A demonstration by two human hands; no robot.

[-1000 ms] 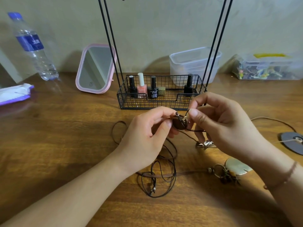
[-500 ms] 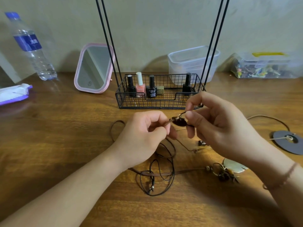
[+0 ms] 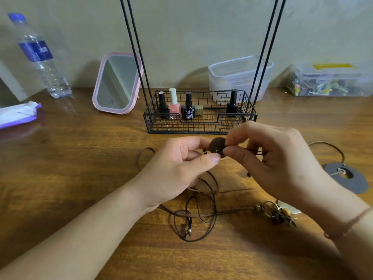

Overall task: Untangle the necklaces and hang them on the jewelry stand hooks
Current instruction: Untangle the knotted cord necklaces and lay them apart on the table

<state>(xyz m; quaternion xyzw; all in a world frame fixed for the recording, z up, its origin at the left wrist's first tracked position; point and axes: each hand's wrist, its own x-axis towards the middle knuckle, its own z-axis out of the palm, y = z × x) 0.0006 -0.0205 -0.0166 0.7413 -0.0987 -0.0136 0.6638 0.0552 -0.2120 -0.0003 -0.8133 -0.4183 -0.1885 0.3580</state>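
Observation:
A round dark brown pendant (image 3: 217, 144) is pinched between my left hand (image 3: 177, 170) and my right hand (image 3: 280, 162), just above the wooden table. Its thin dark cords run through my right fingers and down into a tangle of brown and black cords (image 3: 195, 213) lying under my wrists. A beaded pendant with rings (image 3: 279, 214) lies at the tangle's right end. A grey disc pendant (image 3: 355, 179) on a tan cord rests at the far right. The black wire jewelry stand (image 3: 199, 129) rises behind my hands; its hooks are out of frame.
Nail polish bottles (image 3: 174, 104) stand in the stand's basket. A pink mirror (image 3: 117, 83), a water bottle (image 3: 40, 57) and a wipes pack (image 3: 18, 114) sit at the left. A clear tub (image 3: 240, 77) and a clear bag of trinkets (image 3: 331, 81) are by the wall.
The pendant has turned from edge-on to showing its round face between my fingertips. Both hands have stayed close together in front of the basket.

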